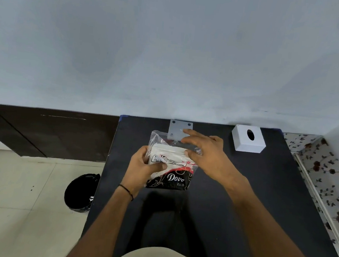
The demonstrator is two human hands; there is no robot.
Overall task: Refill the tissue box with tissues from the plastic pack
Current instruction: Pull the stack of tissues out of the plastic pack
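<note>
- The plastic pack point(171, 165) of tissues is held over the middle of the black table point(261, 199); it carries a "Dove" print on its near, dark end and a white label further up.
- The left hand point(142, 171) grips the pack's left side, thumb pressed across the front below the label, fingers wrapped behind. A dark thread band sits on that wrist.
- The right hand point(205, 152) is at the pack's far, open end, fingers spread and loosely curved, thumb tip touching the top edge of the white tissues point(168, 151). Whether it has pinched any tissue cannot be told.
- The clear plastic at the far end stands loose and crumpled above the stack.
- The white tissue box point(248, 139) stands at the table's far right corner, oval slot up, well apart from both hands.
- A flat grey plate point(178, 129) lies at the far edge, just beyond the pack.
- A black bin point(80, 192) stands on the floor left of the table.
</note>
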